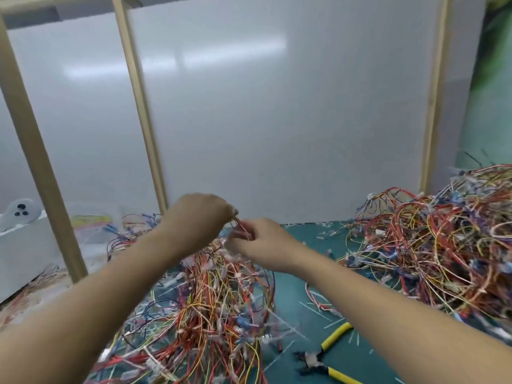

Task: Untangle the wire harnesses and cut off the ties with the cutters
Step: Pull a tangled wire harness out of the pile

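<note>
A tangled bundle of red, orange and yellow wire harnesses (219, 309) hangs from both hands above the green mat (302, 297). My left hand (199, 214) pinches the top of the bundle with curled fingers. My right hand (260, 242) grips red wires right beside it, the fingers partly hidden by the strands. The cutters (324, 356) with yellow handles lie open on the mat at the lower right, under my right forearm and touched by neither hand.
A large heap of tangled wires (437, 245) fills the right side of the mat. Cut white tie scraps (318, 309) litter the mat. A white panel (277, 120) with wooden posts (41, 167) stands behind. More wires and a white box (25, 245) lie at the left.
</note>
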